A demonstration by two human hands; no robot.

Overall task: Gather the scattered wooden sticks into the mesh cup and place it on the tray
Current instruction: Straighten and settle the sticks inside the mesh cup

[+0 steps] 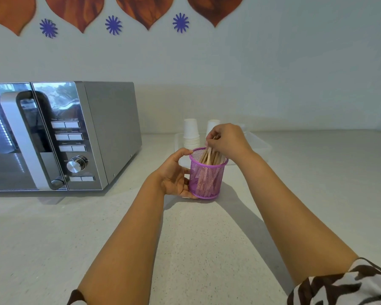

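We have a single head-worn view, looking forward and down across the worktop [53, 238] toward the back wall [273, 62]. Both forearms reach in from the bottom edge, close beneath us.

1. Two bare forearms enter from the bottom edge, uncovered from elbow to wrist
2. The right sleeve [348, 285] is short and loose, cream with dark brown irregular stripes, zebra-like
3. A scrap of the left sleeve [76, 299] shows at the bottom edge, dark brown with a cream patch
4. No rings, watch or bracelets show on the left hand [174, 175] or right hand [227, 139]
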